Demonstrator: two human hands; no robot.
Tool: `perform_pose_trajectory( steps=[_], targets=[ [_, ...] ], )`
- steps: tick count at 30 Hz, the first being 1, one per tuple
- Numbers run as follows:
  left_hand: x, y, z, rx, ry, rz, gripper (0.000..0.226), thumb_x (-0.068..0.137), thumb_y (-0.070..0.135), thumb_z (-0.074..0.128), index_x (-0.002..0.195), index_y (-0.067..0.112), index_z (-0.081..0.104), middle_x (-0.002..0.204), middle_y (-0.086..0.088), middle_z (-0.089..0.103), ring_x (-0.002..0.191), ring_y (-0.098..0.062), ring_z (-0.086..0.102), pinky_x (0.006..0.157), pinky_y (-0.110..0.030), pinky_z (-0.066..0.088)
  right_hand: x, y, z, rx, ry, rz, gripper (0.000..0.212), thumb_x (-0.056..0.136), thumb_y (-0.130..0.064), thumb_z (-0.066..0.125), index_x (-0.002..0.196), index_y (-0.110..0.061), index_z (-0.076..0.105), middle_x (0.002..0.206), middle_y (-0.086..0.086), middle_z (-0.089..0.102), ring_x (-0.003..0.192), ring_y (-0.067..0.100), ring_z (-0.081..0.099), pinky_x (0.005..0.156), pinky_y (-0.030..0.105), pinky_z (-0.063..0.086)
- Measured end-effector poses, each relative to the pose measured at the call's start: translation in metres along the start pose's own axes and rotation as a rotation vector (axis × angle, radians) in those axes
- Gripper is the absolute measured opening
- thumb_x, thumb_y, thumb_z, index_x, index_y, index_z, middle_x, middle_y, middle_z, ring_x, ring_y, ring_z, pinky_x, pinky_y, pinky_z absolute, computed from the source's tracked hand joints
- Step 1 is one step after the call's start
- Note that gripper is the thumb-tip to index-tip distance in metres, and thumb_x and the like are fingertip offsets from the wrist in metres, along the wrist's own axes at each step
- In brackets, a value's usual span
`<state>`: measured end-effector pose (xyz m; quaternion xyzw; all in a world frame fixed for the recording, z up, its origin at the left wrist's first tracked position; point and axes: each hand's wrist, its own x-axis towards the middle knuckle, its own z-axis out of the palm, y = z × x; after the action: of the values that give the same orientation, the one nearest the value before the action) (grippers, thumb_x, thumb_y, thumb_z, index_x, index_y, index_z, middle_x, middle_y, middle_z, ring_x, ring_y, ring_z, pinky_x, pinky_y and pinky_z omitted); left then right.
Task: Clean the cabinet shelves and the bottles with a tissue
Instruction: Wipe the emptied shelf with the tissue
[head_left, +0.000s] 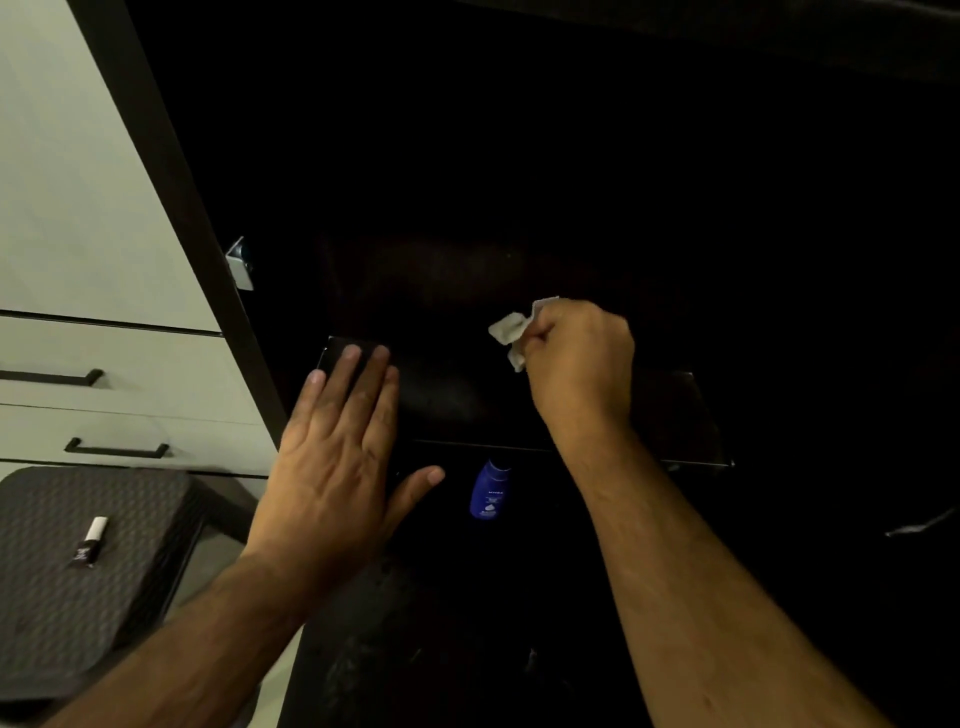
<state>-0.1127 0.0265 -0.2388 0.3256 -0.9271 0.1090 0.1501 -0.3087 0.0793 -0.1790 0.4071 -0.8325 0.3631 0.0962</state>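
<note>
Wiping the dark cabinet shelf (467, 400) looks like where it's at, right hand (579, 358) clenched round the tissue (511, 327) mid-shelf, left hand (337, 441) flat on its left end, blue bottle (489, 491) below probably not done yet.

Dark cabinet shelf (457, 400): left end pressed flat by the left hand (337, 457), tissue (511, 330) held on it by the right hand (576, 358). Blue bottle (490, 489) seen on the lower level, between both wrists.
</note>
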Motion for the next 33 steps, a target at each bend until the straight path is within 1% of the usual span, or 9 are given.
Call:
perform_pose_trajectory(
  steps=[4, 8, 12, 14, 18, 22, 25, 30, 33],
  targets=[
    [-0.001, 0.000, -0.001, -0.011, -0.006, 0.004, 0.087, 0.094, 0.066, 0.021, 0.147, -0.003, 0.025, 0.157, -0.019, 0.019, 0.149, -0.030, 0.008, 0.119, -0.049, 0.012, 0.027, -0.027, -0.029, 0.198, 0.125, 0.108, 0.019, 0.085, -0.016, 0.069, 0.067, -0.018, 0.067, 0.065, -0.012, 0.062, 0.062, 0.001, 0.061, 0.050, 0.004, 0.040],
    [-0.001, -0.001, -0.001, -0.022, -0.009, 0.011, 0.087, 0.094, 0.066, 0.020, 0.148, -0.003, 0.025, 0.158, -0.019, 0.018, 0.149, -0.030, 0.008, 0.119, -0.049, 0.012, 0.060, -0.060, -0.055, 0.808, 0.382, 0.051, 0.013, 0.078, -0.005, 0.074, 0.074, -0.017, 0.071, 0.073, -0.009, 0.069, 0.071, 0.006, 0.069, 0.068, 0.026, 0.058],
    [-0.001, -0.002, 0.001, -0.027, -0.007, 0.015, 0.087, 0.094, 0.066, 0.020, 0.148, -0.002, 0.025, 0.158, -0.019, 0.018, 0.149, -0.030, 0.008, 0.119, -0.050, 0.014, 0.062, -0.077, -0.053, 0.717, 0.574, -0.022, 0.017, 0.083, -0.014, 0.070, 0.077, -0.027, 0.062, 0.078, -0.015, 0.062, 0.077, 0.001, 0.062, 0.078, 0.018, 0.053],
    [-0.002, -0.002, 0.002, -0.030, 0.000, 0.015, 0.087, 0.094, 0.066, 0.021, 0.148, -0.002, 0.025, 0.158, -0.018, 0.017, 0.149, -0.030, 0.008, 0.118, -0.049, 0.013, 0.063, -0.071, -0.048, 0.551, 0.450, -0.068, 0.005, 0.085, -0.019, 0.068, 0.082, -0.018, 0.071, 0.076, -0.009, 0.066, 0.073, 0.004, 0.063, 0.072, 0.020, 0.053],
    [-0.002, -0.002, 0.002, -0.029, 0.008, 0.016, 0.086, 0.094, 0.065, 0.024, 0.148, -0.001, 0.026, 0.158, -0.018, 0.017, 0.149, -0.030, 0.009, 0.119, -0.049, 0.013, 0.028, -0.046, -0.021, 0.145, 0.342, -0.112, 0.002, 0.082, -0.011, 0.072, 0.080, -0.011, 0.073, 0.074, -0.005, 0.063, 0.067, 0.003, 0.053, 0.061, -0.003, 0.034],
    [-0.002, -0.001, 0.003, -0.026, 0.009, 0.009, 0.085, 0.094, 0.065, 0.024, 0.149, 0.000, 0.024, 0.159, -0.017, 0.016, 0.149, -0.029, 0.006, 0.119, -0.049, 0.011, 0.003, -0.015, 0.015, 0.068, 0.129, -0.141, 0.013, 0.087, -0.006, 0.066, 0.075, -0.010, 0.069, 0.081, -0.001, 0.064, 0.068, 0.008, 0.058, 0.059, 0.019, 0.051],
    [-0.003, -0.001, 0.003, -0.020, 0.007, 0.000, 0.084, 0.095, 0.066, 0.023, 0.149, 0.001, 0.024, 0.159, -0.017, 0.016, 0.149, -0.029, 0.006, 0.119, -0.048, 0.010, -0.004, -0.012, 0.018, 0.019, 0.061, -0.095, 0.018, 0.091, -0.009, 0.063, 0.074, -0.012, 0.069, 0.082, -0.001, 0.066, 0.069, 0.007, 0.059, 0.055, 0.010, 0.042],
    [-0.004, 0.001, 0.002, -0.010, -0.003, -0.013, 0.084, 0.095, 0.065, 0.024, 0.148, 0.000, 0.026, 0.158, -0.018, 0.019, 0.149, -0.030, 0.008, 0.119, -0.048, 0.011, 0.031, -0.051, -0.021, 0.266, 0.191, 0.053, 0.008, 0.084, -0.018, 0.069, 0.081, -0.016, 0.076, 0.074, -0.003, 0.069, 0.066, 0.008, 0.063, 0.056, 0.009, 0.043],
    [-0.004, 0.002, 0.000, 0.001, -0.005, -0.021, 0.084, 0.095, 0.065, 0.025, 0.148, 0.000, 0.026, 0.158, -0.018, 0.018, 0.149, -0.030, 0.008, 0.118, -0.048, 0.011, 0.050, -0.088, -0.052, 0.851, 0.296, 0.050, 0.009, 0.078, -0.006, 0.073, 0.076, -0.014, 0.072, 0.072, -0.007, 0.069, 0.070, 0.005, 0.069, 0.069, 0.022, 0.056]
  ],
)
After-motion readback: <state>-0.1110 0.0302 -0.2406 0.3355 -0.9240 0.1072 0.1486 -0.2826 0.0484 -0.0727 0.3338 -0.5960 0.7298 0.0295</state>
